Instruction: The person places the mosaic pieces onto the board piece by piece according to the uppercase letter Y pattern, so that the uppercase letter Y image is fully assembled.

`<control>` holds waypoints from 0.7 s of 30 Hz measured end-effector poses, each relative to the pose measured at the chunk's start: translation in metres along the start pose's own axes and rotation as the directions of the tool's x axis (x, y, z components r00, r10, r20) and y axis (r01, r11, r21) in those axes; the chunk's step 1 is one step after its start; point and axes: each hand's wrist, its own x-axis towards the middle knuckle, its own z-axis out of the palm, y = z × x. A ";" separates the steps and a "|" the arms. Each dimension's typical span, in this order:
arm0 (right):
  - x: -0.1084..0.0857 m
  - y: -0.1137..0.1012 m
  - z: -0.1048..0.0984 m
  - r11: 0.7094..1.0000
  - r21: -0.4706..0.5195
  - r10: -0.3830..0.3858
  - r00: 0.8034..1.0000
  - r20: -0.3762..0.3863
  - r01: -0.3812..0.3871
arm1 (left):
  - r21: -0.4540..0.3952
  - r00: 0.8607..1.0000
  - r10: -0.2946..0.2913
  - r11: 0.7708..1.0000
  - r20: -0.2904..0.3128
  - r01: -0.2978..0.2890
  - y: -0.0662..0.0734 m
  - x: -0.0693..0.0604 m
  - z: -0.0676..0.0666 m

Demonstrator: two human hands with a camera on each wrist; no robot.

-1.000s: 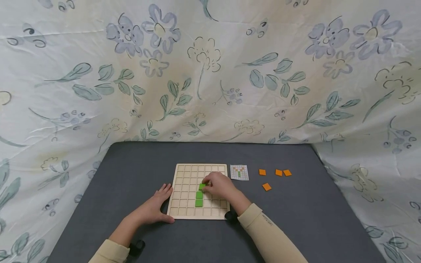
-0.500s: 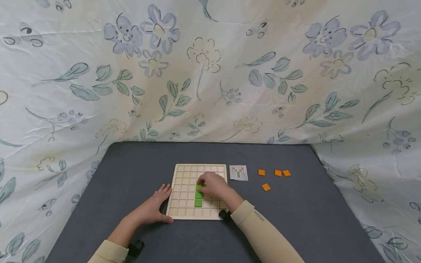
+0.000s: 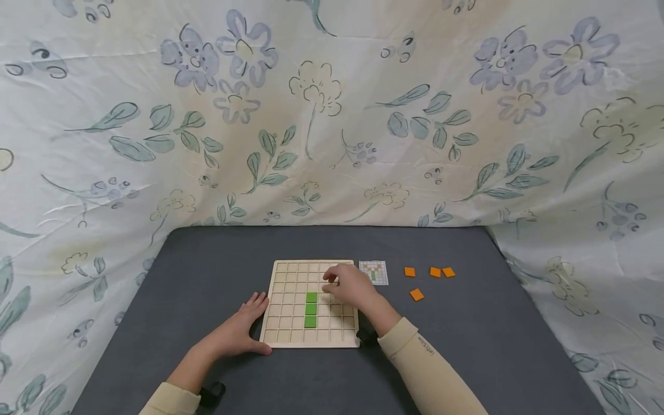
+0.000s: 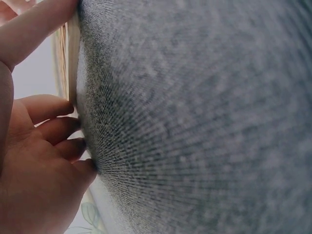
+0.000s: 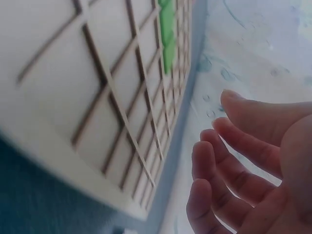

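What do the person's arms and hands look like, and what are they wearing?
The left hand and right hand are bare, no gloves. The left sleeve and right sleeve are pale beige, with wide cuffs. The right one has small dark lettering, too tiny to read surely. Something black shows by each wrist.

A dark grey table (image 3: pixel 301 380) with a woven-looking surface is carrying a pale gridded board (image 3: pixel 287 300) near its middle. Taking that board as the clock's centre in the head view, a small printed card (image 3: pixel 373 273) is lying just beside it at two o'clock. Four orange tiles (image 3: pixel 410 271) are lying farther out, three towards half past two, one at three o'clock.
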 end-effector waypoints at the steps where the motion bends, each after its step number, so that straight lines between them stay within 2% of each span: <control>1: -0.002 0.002 -0.004 1.000 0.007 0.009 1.000 -0.008 -0.009 | 0.005 1.000 -0.002 1.000 0.004 0.002 0.000 0.001 -0.001; 10: -0.021 0.018 -0.034 0.996 0.034 0.090 0.988 -0.126 -0.086 | -0.012 1.000 0.004 1.000 0.016 -0.003 -0.004 0.005 -0.004; 21: -0.044 0.048 -0.052 0.986 0.100 0.154 0.964 -0.218 -0.135 | -0.018 1.000 0.007 1.000 0.016 -0.007 -0.007 0.006 -0.008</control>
